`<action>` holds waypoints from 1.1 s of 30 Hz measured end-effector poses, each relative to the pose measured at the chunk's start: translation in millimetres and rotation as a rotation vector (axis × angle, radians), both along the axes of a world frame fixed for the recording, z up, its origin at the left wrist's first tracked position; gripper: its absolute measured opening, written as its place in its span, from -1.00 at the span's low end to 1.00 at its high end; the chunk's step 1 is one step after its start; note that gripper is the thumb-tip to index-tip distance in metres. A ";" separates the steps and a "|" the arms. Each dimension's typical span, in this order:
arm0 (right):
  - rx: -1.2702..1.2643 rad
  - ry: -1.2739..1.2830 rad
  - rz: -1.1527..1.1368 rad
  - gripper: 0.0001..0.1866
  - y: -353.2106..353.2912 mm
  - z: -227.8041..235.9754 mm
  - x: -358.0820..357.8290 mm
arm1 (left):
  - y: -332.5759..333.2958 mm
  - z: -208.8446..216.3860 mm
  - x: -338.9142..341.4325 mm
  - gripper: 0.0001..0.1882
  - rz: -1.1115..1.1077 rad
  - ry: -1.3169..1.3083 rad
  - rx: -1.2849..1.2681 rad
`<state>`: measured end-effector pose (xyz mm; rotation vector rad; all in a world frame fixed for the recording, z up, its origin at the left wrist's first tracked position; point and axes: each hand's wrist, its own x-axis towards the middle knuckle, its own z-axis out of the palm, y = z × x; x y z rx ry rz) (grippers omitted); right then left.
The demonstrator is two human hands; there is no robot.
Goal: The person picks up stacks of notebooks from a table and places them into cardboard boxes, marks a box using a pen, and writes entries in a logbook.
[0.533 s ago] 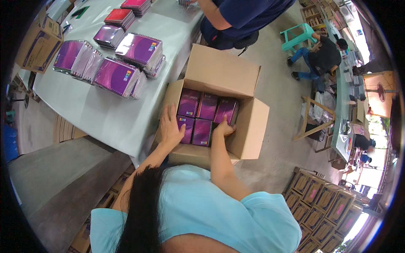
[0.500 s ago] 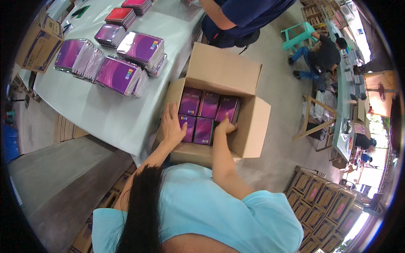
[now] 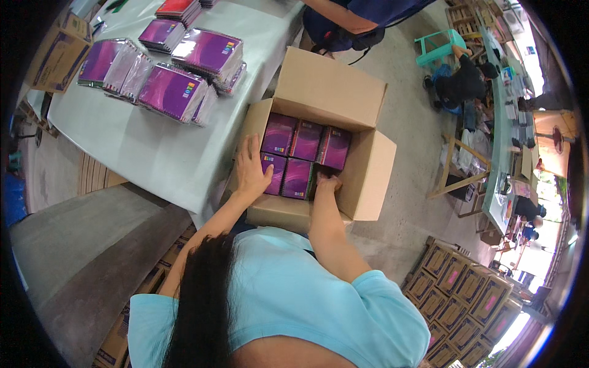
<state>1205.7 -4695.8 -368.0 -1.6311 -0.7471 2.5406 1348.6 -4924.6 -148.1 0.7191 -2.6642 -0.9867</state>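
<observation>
An open cardboard box (image 3: 331, 78) holds stacks of purple spiral notebooks (image 3: 299, 178), packed side by side in two rows. My left hand (image 3: 250, 172) lies at the box's left side with its fingers spread, the thumb at the near-left notebook stack. Down in the near right corner, beside the near middle stack, is my right hand (image 3: 328, 183). Its fingers point into the gap there and are partly hidden, so whether they hold anything does not show. Shrink-wrapped purple notebook packs (image 3: 172, 92) stand on the white table to the left.
The white-covered table (image 3: 141, 150) borders the box on the left. Across from me stands a person in dark clothing (image 3: 392, 12). To the right are a green stool (image 3: 438, 46), a seated person (image 3: 460, 80) and a long worktable; stacked cartons (image 3: 460, 300) stand lower right.
My right hand has moved from the far right notebook stack toward me, into the near right corner. My left hand stays at the box's left side. The view has shifted slightly.
</observation>
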 end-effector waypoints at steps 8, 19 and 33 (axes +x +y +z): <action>-0.201 0.246 0.357 -0.39 -5.6 -29.8 -4.6 | 0.0 2.8 -3.1 -0.05 0.012 -0.028 0.009; 0.438 0.104 0.284 -0.58 -21.2 -72.1 12.8 | -1.6 6.4 -6.3 -0.04 0.016 -0.046 -0.006; 0.246 -0.063 0.388 -0.40 -58.3 43.4 -34.6 | 0.8 2.1 -4.0 -0.07 0.009 -0.020 0.020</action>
